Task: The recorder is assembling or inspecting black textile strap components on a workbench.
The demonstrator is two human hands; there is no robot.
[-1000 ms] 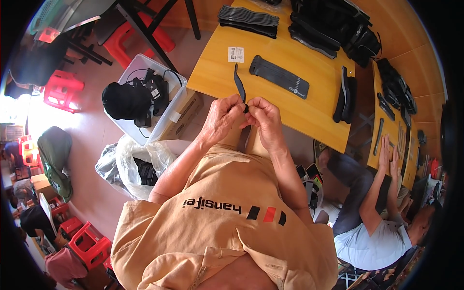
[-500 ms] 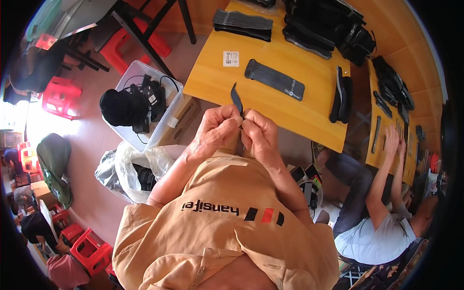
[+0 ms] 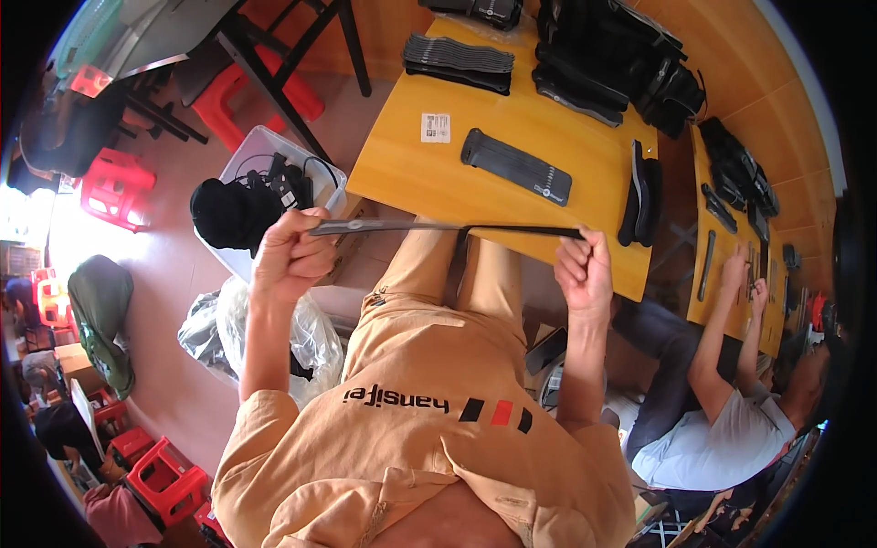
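Note:
A long dark grey and black strap (image 3: 388,226) runs almost level in front of my body, pulled straight between both hands. My left hand (image 3: 290,260) pinches its left end, thumb on top. At the other end, the fingers of my right hand (image 3: 585,269) are closed on the strap's black tip. Near the strap's middle, a short dark piece hangs down; I cannot make out what it is. Beyond my hands, a flat dark strap (image 3: 516,164) with a rounded end lies on the yellow table (image 3: 411,169).
A stack of grey straps (image 3: 457,62), black bags (image 3: 621,46), dark straps (image 3: 642,192) and a white label (image 3: 436,128) are on the table. Left stand a clear bin (image 3: 239,260) and a plastic bag (image 3: 242,333). Right, another person (image 3: 717,438) works at a second table (image 3: 722,297).
My hands were together at the middle with the strap end sticking up. They have moved wide apart, stretching the strap out sideways. The other person's hands have lowered slightly and separated.

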